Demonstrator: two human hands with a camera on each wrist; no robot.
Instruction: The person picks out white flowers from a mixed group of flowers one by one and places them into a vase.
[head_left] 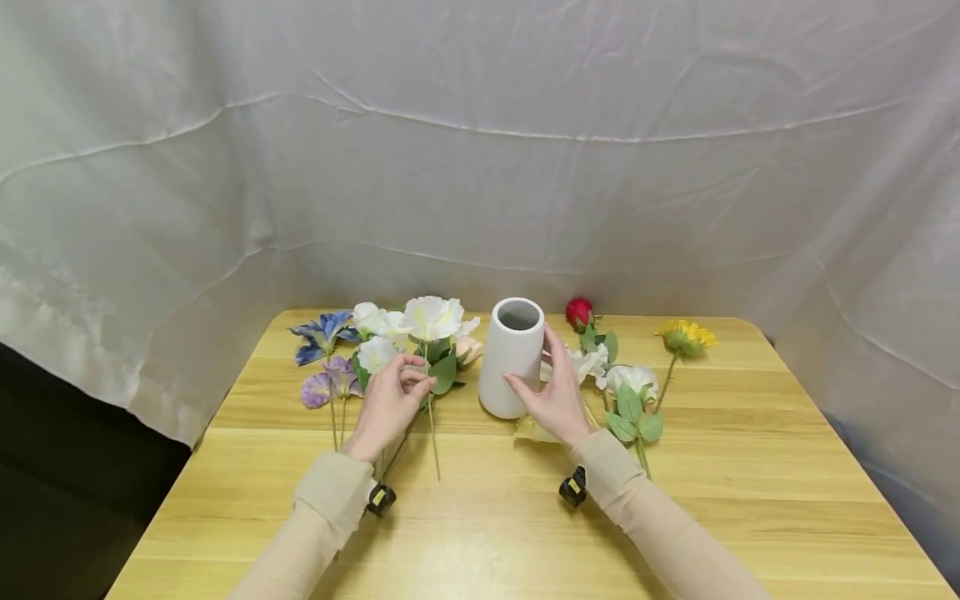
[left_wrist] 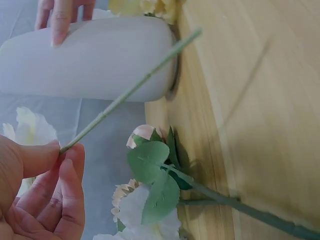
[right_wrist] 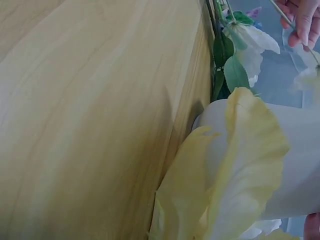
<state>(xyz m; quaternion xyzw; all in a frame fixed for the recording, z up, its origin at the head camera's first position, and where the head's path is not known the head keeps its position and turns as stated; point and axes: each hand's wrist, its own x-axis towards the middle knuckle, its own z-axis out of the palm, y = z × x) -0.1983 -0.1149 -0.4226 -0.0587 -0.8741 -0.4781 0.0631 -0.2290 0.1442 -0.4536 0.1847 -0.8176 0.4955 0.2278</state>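
Note:
My left hand (head_left: 392,407) pinches the thin green stem (left_wrist: 112,106) of a white flower (head_left: 432,317) between thumb and fingertips. That flower stands upright above the other blooms, its stem's lower end clear of the table. To its right is a white vase (head_left: 504,371), upright on the table, with its round mouth facing up. My right hand (head_left: 558,402) holds the vase's right side, thumb at the front and fingers around the far side. In the right wrist view, pale yellow petals (right_wrist: 250,165) hide part of the vase, and only a bit of that hand shows.
Left of the vase lie blue (head_left: 322,335), purple (head_left: 330,385) and white flowers (head_left: 375,355). At right are a red rose (head_left: 579,312), a white flower (head_left: 632,381) and a yellow flower (head_left: 687,337). Grey cloth (head_left: 525,200) hangs behind the wooden table (head_left: 480,533).

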